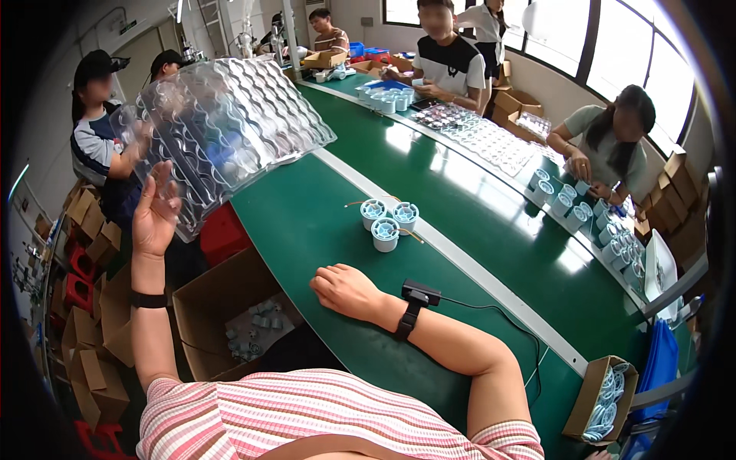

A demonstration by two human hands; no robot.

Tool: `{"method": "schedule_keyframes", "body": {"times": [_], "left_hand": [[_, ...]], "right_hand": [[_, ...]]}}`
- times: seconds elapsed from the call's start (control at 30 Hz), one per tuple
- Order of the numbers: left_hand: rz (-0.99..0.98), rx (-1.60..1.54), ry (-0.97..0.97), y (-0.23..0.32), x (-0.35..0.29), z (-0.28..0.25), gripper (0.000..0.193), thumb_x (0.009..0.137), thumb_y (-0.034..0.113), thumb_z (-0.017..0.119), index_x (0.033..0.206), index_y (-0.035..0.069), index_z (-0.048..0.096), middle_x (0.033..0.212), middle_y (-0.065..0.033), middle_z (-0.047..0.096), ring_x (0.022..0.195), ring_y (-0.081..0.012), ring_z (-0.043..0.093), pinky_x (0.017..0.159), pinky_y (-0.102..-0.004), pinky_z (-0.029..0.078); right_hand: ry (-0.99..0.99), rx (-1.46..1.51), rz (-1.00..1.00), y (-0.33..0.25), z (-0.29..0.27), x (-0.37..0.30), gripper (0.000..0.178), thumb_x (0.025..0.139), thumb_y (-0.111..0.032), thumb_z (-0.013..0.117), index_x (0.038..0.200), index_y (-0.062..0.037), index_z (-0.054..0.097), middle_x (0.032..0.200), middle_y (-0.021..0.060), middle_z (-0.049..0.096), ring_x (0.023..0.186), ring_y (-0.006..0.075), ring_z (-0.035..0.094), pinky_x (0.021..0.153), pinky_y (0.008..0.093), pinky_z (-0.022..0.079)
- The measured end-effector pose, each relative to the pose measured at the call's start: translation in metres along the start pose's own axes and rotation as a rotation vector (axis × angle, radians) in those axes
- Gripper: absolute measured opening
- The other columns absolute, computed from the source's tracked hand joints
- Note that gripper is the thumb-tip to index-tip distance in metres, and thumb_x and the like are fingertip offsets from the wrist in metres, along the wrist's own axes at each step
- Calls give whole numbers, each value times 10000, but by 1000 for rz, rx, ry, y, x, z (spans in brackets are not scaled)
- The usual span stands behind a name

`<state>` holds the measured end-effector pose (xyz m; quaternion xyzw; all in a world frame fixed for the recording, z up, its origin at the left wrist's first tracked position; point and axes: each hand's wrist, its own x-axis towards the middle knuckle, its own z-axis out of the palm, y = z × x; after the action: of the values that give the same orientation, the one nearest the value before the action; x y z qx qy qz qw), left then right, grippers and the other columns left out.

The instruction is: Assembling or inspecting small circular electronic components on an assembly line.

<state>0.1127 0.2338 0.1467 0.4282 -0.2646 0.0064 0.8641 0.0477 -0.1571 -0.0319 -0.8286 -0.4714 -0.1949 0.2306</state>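
Three spools (386, 239) stand grouped on the worktop (295, 207), between the right hand (349, 291) and the white strip (498, 297). The right hand rests near the worktop's left edge, fingers loosely clenched. The left hand (156, 211), raised outside that edge, has its fingers released and parted; contact with the tray (253, 123) cannot be told. The clear tray, tilted, spans the left edge's far part.
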Motion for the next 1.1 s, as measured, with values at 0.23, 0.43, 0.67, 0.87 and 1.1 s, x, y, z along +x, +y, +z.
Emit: {"method": "schedule_keyframes", "body": {"times": [0.23,0.43,0.67,0.87,1.1], "left_hand": [[-30,-77,-193,-6,59,43,394,1074,202,493,1448,77,490,1442,-65,583,1124,-195,637,772,-280,506],[-149,-167,-474,-45,162,119,383,1064,188,512,1426,65,524,1424,-66,597,1169,-208,611,802,-276,509],[-258,-110,-437,-163,296,216,294,1029,198,583,1278,47,623,1272,-76,676,1108,-209,642,849,-309,569],[-435,-132,-108,-351,365,329,191,1048,221,550,1124,60,620,1090,-88,693,991,-222,662,745,-306,574],[-704,-229,214,-576,384,355,136,982,272,642,992,143,598,830,-9,634,667,-189,626,531,-343,520]], "right_hand": [[-43,5,-13,-2,7,-2,177,901,-142,624,1047,-45,602,935,91,573,886,256,611,839,375,500],[34,-4,-85,-2,5,0,99,867,-127,626,937,-58,611,928,86,567,885,247,596,820,363,486],[136,26,-114,-3,8,1,58,826,-109,625,859,-62,615,907,79,565,871,249,588,810,364,478],[162,15,-94,2,11,-5,64,800,-118,620,839,-67,616,897,78,564,865,247,586,817,373,469],[214,578,167,-23,-19,2,218,942,-181,586,1096,-47,664,1193,148,632,1133,317,585,1022,419,427]]}}
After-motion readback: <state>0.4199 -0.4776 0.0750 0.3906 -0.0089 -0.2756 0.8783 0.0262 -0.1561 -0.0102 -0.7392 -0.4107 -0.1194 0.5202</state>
